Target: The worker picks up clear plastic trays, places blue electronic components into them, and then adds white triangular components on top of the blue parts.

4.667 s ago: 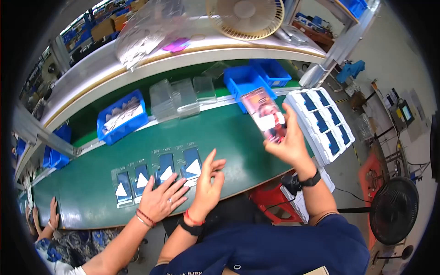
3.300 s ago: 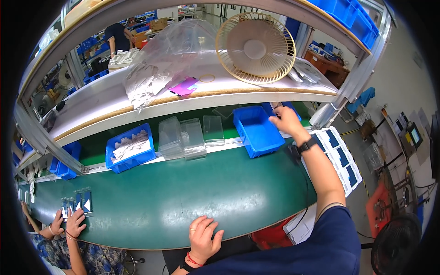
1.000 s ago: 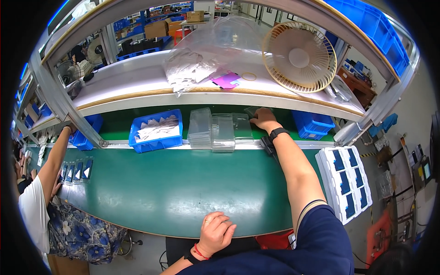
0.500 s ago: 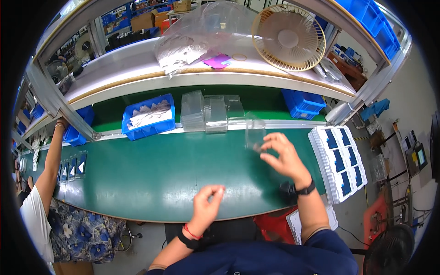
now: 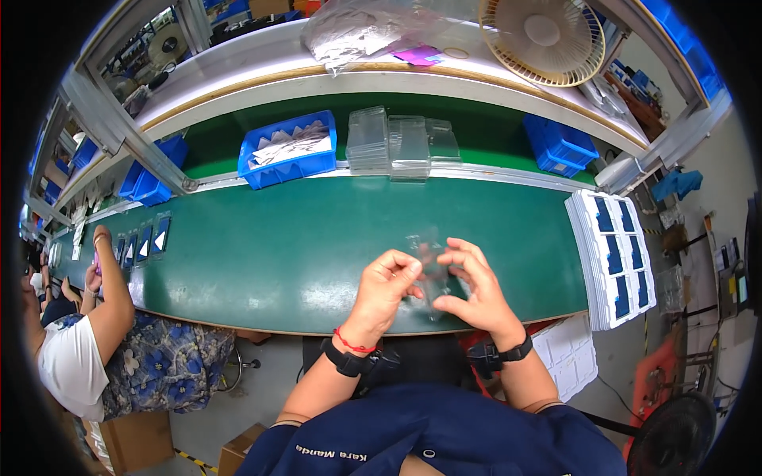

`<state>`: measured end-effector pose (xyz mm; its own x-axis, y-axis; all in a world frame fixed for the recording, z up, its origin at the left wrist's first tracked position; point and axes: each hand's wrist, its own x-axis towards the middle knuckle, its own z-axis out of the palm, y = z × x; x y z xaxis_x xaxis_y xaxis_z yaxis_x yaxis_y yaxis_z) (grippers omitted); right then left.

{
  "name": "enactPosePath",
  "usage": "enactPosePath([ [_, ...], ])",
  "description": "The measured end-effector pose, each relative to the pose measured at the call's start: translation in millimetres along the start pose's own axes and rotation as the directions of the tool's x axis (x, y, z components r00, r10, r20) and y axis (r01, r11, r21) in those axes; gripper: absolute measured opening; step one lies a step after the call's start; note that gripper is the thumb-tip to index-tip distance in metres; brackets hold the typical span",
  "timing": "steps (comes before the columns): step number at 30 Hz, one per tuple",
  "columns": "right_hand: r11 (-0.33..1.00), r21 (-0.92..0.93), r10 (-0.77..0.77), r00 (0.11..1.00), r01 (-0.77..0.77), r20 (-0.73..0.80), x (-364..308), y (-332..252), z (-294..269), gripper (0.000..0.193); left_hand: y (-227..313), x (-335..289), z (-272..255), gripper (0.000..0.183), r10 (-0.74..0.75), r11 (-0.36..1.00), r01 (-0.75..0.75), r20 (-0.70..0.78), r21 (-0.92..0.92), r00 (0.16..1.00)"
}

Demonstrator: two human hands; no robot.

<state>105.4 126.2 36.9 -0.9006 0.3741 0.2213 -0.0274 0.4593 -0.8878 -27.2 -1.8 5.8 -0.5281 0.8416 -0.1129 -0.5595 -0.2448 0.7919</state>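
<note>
We hold a clear plastic blister shell btwn both hands, just above the near edge of the green surface. Left hand pinches its left side w/ curled fingers; right hand grips the right side, fingertips bent in. More clear shells stacked at the far edge, blue bin beside them. Stack of blue-and-white cards to our right. Co-worker's arm at far left.
</note>
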Motion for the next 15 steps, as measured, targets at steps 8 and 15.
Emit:
enactPosePath([
  [8,0.781,0.581,0.232,0.97,-0.229,0.07,7.7,-4.8,3.7,0.053,-22.4,4.4,9.6,0.007,0.065,0.969,-0.016,0.193,-0.247,0.979],
  [15,0.875,0.384,0.392,0.897,-0.295,-0.204,14.7,14.3,-55.4,0.052,-33.7,25.1,3.8,0.009,-0.074,0.947,0.072,0.005,-0.312,0.997],
])
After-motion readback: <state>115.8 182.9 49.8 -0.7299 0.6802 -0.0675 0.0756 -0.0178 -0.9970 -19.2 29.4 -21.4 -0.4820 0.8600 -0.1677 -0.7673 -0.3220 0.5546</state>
